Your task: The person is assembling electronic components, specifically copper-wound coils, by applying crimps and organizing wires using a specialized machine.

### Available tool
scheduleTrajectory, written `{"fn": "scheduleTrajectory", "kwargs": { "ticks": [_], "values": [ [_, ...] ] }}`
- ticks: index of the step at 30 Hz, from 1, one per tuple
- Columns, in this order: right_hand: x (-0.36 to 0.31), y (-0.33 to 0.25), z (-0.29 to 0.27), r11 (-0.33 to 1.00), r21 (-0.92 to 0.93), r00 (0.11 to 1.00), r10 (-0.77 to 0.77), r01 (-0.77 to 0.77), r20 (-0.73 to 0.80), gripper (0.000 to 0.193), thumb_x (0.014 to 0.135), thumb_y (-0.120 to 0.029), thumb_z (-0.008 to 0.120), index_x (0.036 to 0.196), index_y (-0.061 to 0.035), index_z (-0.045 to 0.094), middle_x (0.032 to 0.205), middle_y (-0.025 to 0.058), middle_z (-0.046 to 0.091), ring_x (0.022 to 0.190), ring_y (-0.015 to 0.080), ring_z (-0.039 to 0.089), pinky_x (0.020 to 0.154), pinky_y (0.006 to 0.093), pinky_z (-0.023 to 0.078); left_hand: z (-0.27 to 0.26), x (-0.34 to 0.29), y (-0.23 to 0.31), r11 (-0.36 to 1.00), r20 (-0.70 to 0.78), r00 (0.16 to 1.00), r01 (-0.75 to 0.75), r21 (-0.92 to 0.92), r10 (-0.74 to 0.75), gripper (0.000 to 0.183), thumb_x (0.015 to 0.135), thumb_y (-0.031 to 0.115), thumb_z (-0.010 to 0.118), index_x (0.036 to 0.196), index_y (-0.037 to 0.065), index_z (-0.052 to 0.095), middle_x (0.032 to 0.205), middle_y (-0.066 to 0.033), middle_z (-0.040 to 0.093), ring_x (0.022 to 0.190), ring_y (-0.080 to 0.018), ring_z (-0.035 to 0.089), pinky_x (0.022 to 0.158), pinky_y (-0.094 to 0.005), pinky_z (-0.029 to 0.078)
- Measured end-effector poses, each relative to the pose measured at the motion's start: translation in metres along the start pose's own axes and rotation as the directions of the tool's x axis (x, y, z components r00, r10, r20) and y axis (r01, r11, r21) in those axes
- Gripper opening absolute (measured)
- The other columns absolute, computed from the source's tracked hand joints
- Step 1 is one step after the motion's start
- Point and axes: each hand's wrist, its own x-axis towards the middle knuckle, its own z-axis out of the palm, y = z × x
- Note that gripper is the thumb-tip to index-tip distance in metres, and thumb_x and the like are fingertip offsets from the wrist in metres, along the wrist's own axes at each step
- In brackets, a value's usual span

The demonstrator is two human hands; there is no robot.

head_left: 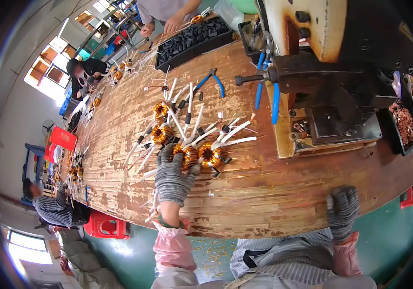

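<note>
My left hand (173,180), in a grey knit glove, reaches over the table with thumb and fingers closed round a copper-wound ring coil (187,157) that has white-sleeved leads. Touching its right side or nearly so lies a second ring coil (211,155). Two more, an upper coil (161,111) and a lower coil (161,134), lie just beyond, their white leads and black sleeves spread around them. At the table's near edge on the right rests my right hand (343,207), also gloved, its fingers curled with nothing visible in them.
A bench press (327,120) stands at the right, beside a black bin of copper-coloured pieces (403,123). Blue-handled pliers (211,83) lie beyond the coils. At the far side sits a black tray (194,48) of small black parts. Other people work along the left and far sides.
</note>
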Motion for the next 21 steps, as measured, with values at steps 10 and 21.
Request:
{"fn": "scheduleTrajectory", "kwargs": {
  "ticks": [10, 21],
  "values": [
    [0.004, 0.004, -0.012, 0.988, 0.044, 0.989, -0.148, 0.148, 0.0, 0.019, 0.071, -0.012, 0.068, 0.087, -0.009, 0.058, 0.083, 0.0113, 0.056, 0.082, 0.0331, 0.054, 0.073, 0.0448, 0.045, -0.017, -0.025, -0.018, 0.898, -0.379, 0.921, -0.095, -0.431, -0.084, 0.044, 0.084, 0.006, 0.055, 0.126, 0.007, 0.041, 0.12, -0.0071, 0.048, 0.106, -0.0175, 0.051, 0.089, -0.033, 0.048],
    [-0.001, 0.012, -0.015, 0.974, 0.106, 0.979, -0.203, 0.199, 0.034, 0.016, 0.072, -0.016, 0.067, 0.085, -0.0079, 0.06, 0.082, 0.0105, 0.057, 0.079, 0.0311, 0.055, 0.072, 0.0439, 0.044, -0.064, 0.081, -0.055, 0.847, -0.343, 0.926, -0.05, -0.53, -0.16, 0.049, 0.062, 0.019, 0.082, 0.1, -0.002, 0.059, 0.115, -0.0154, 0.053, 0.102, -0.0272, 0.055, 0.086, -0.0322, 0.048]
  ]
}}
